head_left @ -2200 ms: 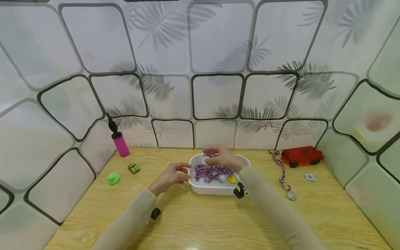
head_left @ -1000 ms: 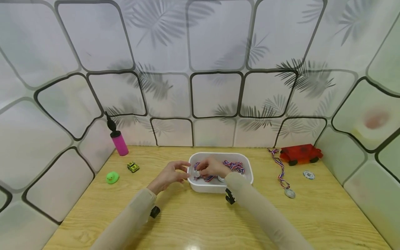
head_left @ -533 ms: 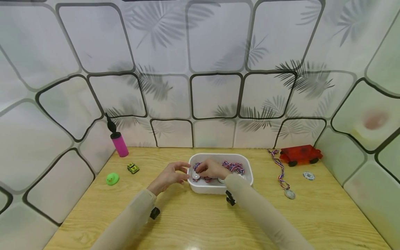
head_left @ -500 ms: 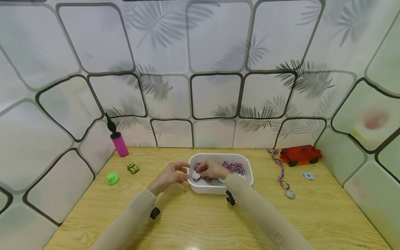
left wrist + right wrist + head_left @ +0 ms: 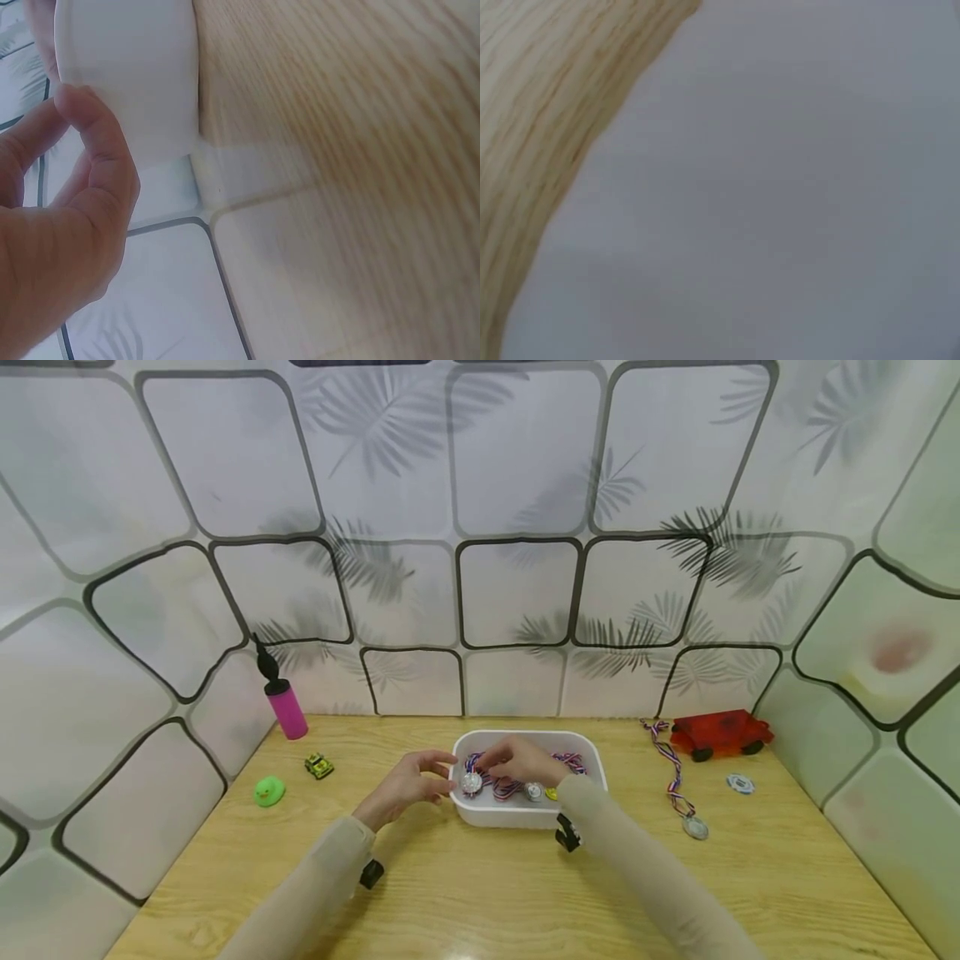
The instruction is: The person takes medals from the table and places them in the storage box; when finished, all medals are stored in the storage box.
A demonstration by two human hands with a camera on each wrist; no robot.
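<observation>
A white plastic tub (image 5: 495, 817) stands on the wooden table, holding several medals on red, white and blue ribbons. My left hand (image 5: 407, 787) is at the tub's left end, its thumb and fingertips touching the rim; in the left wrist view the thumb meets the pale wall (image 5: 139, 82). Over the tub's left half hovers my right hand (image 5: 523, 760), fingers loosely bent beside a silver medal (image 5: 471, 784). A second silver medal (image 5: 533, 791) and a gold medal (image 5: 551, 793) lie below it, the gold one partly hidden by the sleeve. White surface fills most of the right wrist view.
Right of the tub lie a silver medal (image 5: 695, 827) with its ribbon stretched out, a red toy vehicle (image 5: 720, 732) and a poker chip (image 5: 740, 783). On the left are a magenta pump (image 5: 287, 712), a yellow toy car (image 5: 318, 766) and a green rubber duck (image 5: 268, 791).
My right hand carried a silver medal down to the tub's left end, then drew slightly back and right, leaving it there. My left hand has stayed at the rim.
</observation>
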